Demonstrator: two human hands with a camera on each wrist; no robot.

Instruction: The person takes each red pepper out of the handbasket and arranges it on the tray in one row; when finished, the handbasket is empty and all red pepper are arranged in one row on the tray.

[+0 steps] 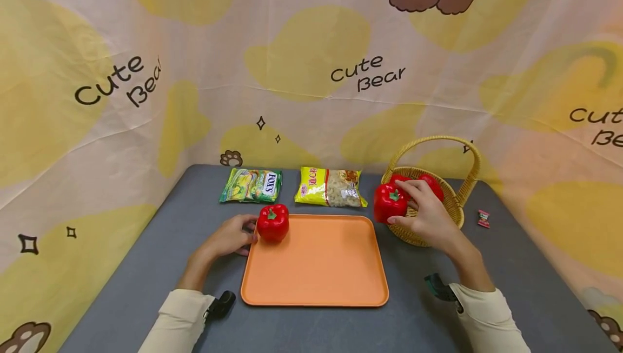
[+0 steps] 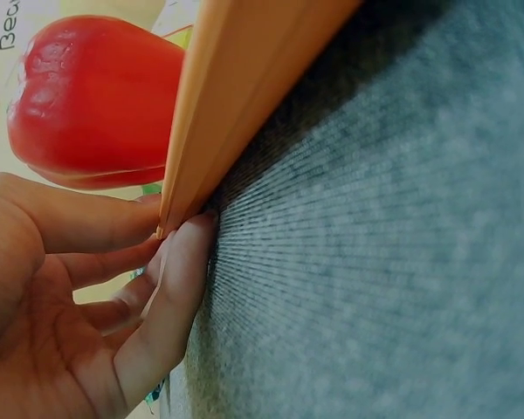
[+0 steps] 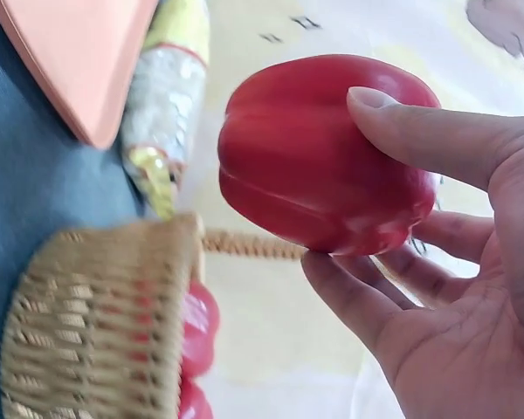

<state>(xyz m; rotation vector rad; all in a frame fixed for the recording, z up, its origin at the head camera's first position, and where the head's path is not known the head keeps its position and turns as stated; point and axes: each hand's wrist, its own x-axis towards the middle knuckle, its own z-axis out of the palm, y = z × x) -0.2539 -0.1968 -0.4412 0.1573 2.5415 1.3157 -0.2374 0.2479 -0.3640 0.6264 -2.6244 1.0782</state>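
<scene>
A: A red pepper (image 1: 389, 203) is held up in the right hand (image 1: 428, 213), thumb curled over the top and fingers under the bottom, just above the near rim of the wicker basket (image 1: 455, 201). More red is seen down inside the basket.

B: And the left hand (image 1: 229, 238) is laid at the far left corner of the orange tray (image 1: 316, 266), fingers loose against the rim; nothing is gripped. A second pepper (image 1: 273, 222) is sat on that corner, just beside the fingertips.

A: The glossy skin is likely slippery, so a wide wrap around the ribbed body is judged safer than the short green stem.

B: It looks light and firm; a squeeze probably won't dent it.

A: Two snack packets (image 1: 250, 185) are lined up behind the tray.
</scene>
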